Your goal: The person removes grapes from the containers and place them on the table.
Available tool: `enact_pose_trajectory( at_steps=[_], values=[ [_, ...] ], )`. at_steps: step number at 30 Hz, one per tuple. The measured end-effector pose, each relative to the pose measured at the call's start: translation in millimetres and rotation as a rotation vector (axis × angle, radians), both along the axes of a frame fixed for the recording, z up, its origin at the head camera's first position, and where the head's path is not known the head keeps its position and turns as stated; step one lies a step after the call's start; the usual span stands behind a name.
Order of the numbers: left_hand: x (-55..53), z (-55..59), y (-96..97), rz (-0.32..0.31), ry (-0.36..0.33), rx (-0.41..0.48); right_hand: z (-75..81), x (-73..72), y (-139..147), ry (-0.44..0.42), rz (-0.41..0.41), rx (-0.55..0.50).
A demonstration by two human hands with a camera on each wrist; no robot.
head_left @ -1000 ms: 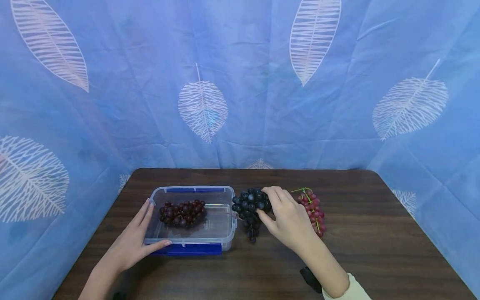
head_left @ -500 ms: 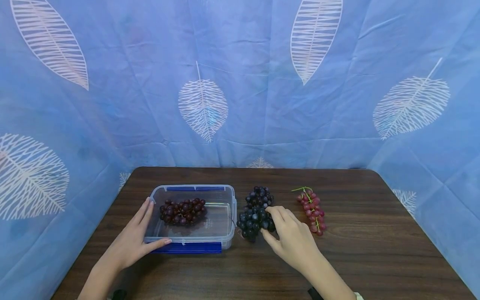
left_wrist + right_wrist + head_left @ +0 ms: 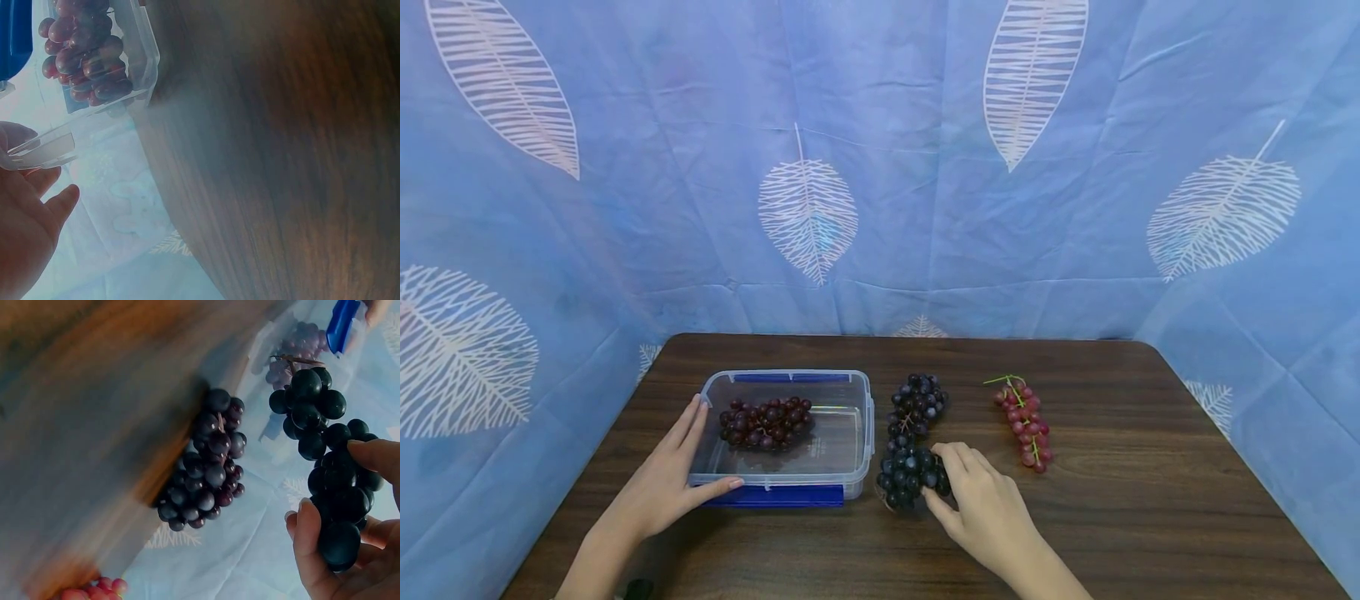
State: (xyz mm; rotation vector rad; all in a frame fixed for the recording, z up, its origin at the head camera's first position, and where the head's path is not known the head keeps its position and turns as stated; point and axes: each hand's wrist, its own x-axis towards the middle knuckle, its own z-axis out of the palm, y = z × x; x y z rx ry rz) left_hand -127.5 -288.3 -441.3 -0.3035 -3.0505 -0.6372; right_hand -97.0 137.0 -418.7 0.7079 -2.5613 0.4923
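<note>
My right hand grips a bunch of black grapes between thumb and fingers, just right of the container's front corner. In the right wrist view, the bunch extends beyond the fingertips, its brown stem at the far end. Behind it on the table lies a second dark bunch, purplish in the right wrist view. My left hand rests at the clear plastic container, fingers straight along its left side and thumb on the front rim. Inside lies a bunch of brownish-red grapes.
A pinkish-red bunch of grapes with a green stem lies to the right of the dark bunches. Blue latches line the container's long sides. Behind the brown wooden table hangs a blue cloth printed with white leaves.
The right hand has drawn the black grapes toward the front edge, uncovering the second dark bunch behind. The left hand and the container have stayed put.
</note>
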Motion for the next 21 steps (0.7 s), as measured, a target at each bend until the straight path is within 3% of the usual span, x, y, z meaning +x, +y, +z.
enact_pose_trajectory(
  at_steps=[9, 21],
  values=[
    [1.2, 1.8, 0.3, -0.004, -0.011, 0.007, -14.9, 17.4, -3, -0.071, -0.071, 0.024],
    [3.2, 2.6, 1.1, -0.010, -0.010, 0.012, -29.7, 33.4, -3, -0.233, -0.210, 0.066]
  ],
)
